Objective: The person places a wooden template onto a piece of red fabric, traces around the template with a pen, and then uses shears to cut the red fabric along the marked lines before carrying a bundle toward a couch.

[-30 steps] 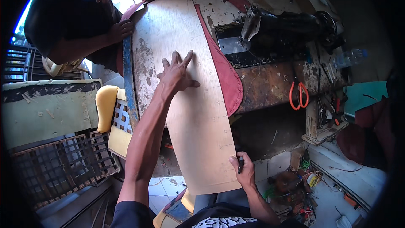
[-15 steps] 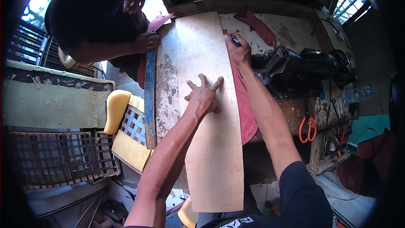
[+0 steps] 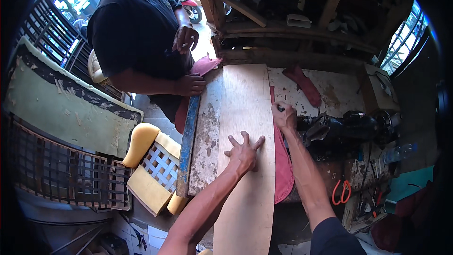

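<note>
here, left fingers [image 3: 246, 138] wide on board [image 3: 252, 198]

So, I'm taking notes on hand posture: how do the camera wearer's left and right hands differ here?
The left hand is spread out on the pale board, while the right hand is curled around a small dark object. The left hand lies within the board's width; the right hand is at its right edge. The right hand is also farther from the wearer's body than the left hand. Both are bare.
</note>
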A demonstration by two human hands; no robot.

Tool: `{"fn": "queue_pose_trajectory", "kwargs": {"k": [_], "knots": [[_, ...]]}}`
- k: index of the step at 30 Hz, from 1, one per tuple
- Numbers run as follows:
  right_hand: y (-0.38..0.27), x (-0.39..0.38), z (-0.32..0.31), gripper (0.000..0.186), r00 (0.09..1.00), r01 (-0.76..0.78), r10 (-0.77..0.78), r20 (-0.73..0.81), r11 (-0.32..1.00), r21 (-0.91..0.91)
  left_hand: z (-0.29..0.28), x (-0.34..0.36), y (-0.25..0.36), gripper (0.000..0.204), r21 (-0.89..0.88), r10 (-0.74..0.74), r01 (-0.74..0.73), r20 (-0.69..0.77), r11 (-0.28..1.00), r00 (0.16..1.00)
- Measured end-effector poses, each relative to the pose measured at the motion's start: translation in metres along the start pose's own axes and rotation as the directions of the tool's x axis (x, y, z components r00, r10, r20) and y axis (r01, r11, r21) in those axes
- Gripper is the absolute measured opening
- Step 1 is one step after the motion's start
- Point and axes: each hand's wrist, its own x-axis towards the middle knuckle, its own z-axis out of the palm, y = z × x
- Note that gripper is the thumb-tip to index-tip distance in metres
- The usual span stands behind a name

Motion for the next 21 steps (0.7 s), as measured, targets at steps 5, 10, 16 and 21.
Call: {"fn": "queue_pose_trajectory", "kwargs": {"k": [5,10,16,21], "knots": [[-0.03,-0.188,-0.079,0.021,0.979,-0.115,0.088,0.182,0.983,0.141,0.004,-0.005,-0.015,0.113,0.014,-0.02,0.02,0.0,1.0,1.0],[-0.03,-0.306,-0.138,0.016,0.971,-0.088,0.059,0.233,0.989,0.117,0.013,0.009,-0.006,0.11,0.001,-0.019,0.019,-0.011,1.0,1.0],[-0.008,-0.149,-0.074,0.033,0.968,0.207,-0.201,0.149,0.978,-0.027,-0.009,0.001,-0.006,0.112,0.023,0.006,-0.005,-0.036,1.0,0.999],[0.016,-0.041,-0.038,0.04,0.982,0.18,-0.181,0.057,0.983,0.024,0.001,0.011,0.006,0.122,0.146,0.052,-0.046,-0.039,0.988,0.998]]}}
